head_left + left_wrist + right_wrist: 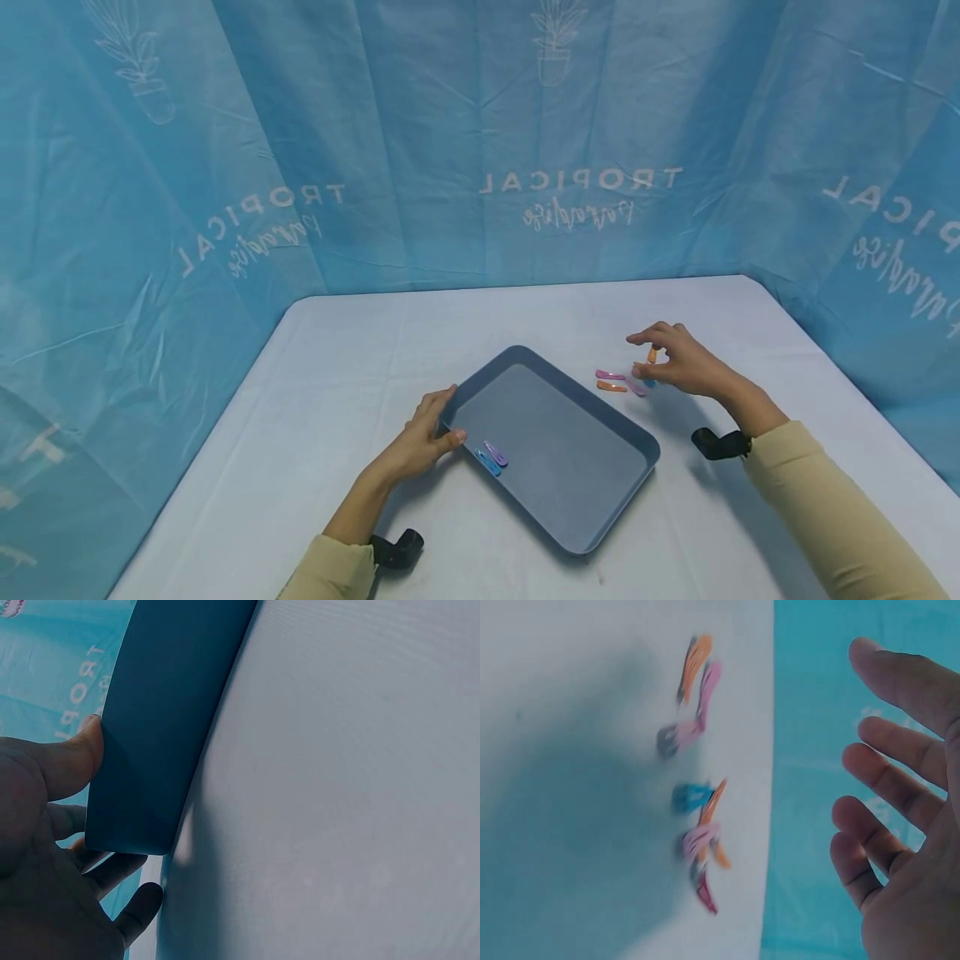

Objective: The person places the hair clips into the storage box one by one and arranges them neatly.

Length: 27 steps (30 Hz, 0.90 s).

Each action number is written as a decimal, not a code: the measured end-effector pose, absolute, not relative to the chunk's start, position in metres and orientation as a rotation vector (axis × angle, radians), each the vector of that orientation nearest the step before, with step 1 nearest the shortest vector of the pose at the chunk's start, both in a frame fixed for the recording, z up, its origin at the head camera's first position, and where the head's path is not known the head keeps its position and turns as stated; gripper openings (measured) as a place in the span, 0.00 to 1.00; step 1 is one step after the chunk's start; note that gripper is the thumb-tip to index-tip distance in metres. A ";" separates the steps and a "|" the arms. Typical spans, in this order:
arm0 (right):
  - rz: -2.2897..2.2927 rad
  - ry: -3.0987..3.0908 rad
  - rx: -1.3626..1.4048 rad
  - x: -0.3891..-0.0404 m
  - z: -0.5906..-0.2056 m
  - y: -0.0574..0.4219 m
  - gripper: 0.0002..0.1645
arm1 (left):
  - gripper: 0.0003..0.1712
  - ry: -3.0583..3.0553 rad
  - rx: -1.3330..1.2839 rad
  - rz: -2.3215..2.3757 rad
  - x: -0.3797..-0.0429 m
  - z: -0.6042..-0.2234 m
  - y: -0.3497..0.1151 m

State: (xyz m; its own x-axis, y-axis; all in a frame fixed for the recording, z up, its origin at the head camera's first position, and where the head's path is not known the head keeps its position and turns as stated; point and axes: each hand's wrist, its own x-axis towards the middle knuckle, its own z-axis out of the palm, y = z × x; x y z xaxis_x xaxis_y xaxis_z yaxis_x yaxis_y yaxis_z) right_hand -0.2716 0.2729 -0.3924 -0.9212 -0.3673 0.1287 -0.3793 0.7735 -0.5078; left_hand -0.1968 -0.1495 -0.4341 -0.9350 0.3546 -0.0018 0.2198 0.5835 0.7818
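My left hand (422,432) grips the left corner of a grey-blue tray (564,446), its thumb at the rim and its fingers around the corner. In the left wrist view the thumb tip meets the tray's upper edge. Inside the tray, near that hand, lie a blue snap hair clip (487,462) and a purple snap hair clip (496,453). My right hand (686,364) hovers over loose hair clips, thumb and fingers apart with nothing between them. Below it are an orange clip (695,664), a pink clip (708,694), a blue clip (693,797) and several others.
A white-covered table (360,358) bears the tray and clips. The loose clips lie beyond the tray's right side, some overlapping in a small pile. Blue printed curtains (420,125) hang behind the table and along both sides.
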 end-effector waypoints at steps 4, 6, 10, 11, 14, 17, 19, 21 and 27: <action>0.848 -2.966 0.572 -0.276 -0.399 0.283 0.32 | 0.43 2.648 0.480 1.280 -0.197 -0.434 -0.149; 0.846 -2.985 0.550 -0.278 -0.401 0.288 0.32 | 0.43 2.649 0.481 1.281 -0.197 -0.434 -0.149; 0.849 -3.023 0.506 -0.280 -0.406 0.297 0.32 | 0.43 2.653 0.479 1.278 -0.197 -0.434 -0.149; 0.853 -3.033 0.497 -0.281 -0.407 0.298 0.32 | 0.43 2.655 0.480 1.277 -0.197 -0.434 -0.149; 0.862 -3.063 0.461 -0.282 -0.411 0.303 0.32 | 0.43 2.651 0.475 1.279 -0.197 -0.433 -0.149; 0.856 -3.092 0.419 -0.284 -0.416 0.306 0.33 | 0.42 2.652 0.482 1.279 -0.197 -0.433 -0.149; 0.839 -3.101 0.411 -0.286 -0.419 0.307 0.33 | 0.43 2.653 0.483 1.277 -0.196 -0.433 -0.149; 0.819 -3.103 0.411 -0.287 -0.421 0.309 0.33 | 0.42 2.654 0.484 1.276 -0.197 -0.433 -0.149; 0.747 -3.112 0.424 -0.290 -0.426 0.315 0.34 | 0.42 2.661 0.480 1.273 -0.197 -0.434 -0.149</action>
State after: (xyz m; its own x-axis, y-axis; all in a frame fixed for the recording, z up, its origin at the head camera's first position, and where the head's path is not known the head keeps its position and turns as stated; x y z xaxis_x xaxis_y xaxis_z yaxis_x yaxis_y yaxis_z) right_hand -0.2900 0.3147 -0.4263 -0.9618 -0.2728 -0.0228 -0.2327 0.8586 -0.4567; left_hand -0.1966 -0.1487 -0.4340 -0.9370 0.3493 0.0003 0.2193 0.5877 0.7788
